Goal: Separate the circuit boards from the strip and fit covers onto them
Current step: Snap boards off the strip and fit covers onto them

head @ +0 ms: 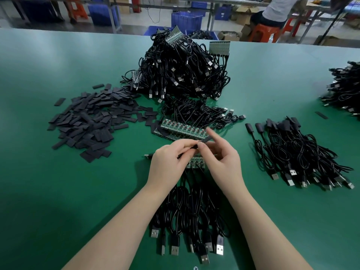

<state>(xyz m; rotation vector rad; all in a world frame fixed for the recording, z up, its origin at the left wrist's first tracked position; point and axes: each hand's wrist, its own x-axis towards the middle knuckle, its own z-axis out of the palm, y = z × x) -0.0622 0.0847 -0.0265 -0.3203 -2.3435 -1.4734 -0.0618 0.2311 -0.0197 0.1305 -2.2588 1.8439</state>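
The green surface (58,182) fills nearly the whole view, its far edge running across the top before a floor with blue crates (186,20) and orange stools (262,33); broad bare stretches lie at the left and near right, giving the arms open room on both sides. The tall heap of black USB cables (181,71) with board strips still attached rises at the far middle, well clear of the hands. Left of it spreads a wide scatter of flat black covers (91,121), loose and overlapping. At the right lies a batch of finished cables (300,154), their board ends already sleeved in black, and another dark pile (344,92) sits at the right edge. Directly below the forearms, a fan of cables (194,221) runs toward the near edge, plugs pointing at the viewer, joined to a short strip of green circuit boards (196,162) lying just under the hands. Two longer strips (181,130) rest just beyond the fingertips. The left hand (167,162) has its grip curled around a small black piece (194,148), apparently a board going into a cover. The right hand (222,160) pinches the far end of that same piece between thumb and forefinger, other fingers loosely spread, the two hands nearly touching.
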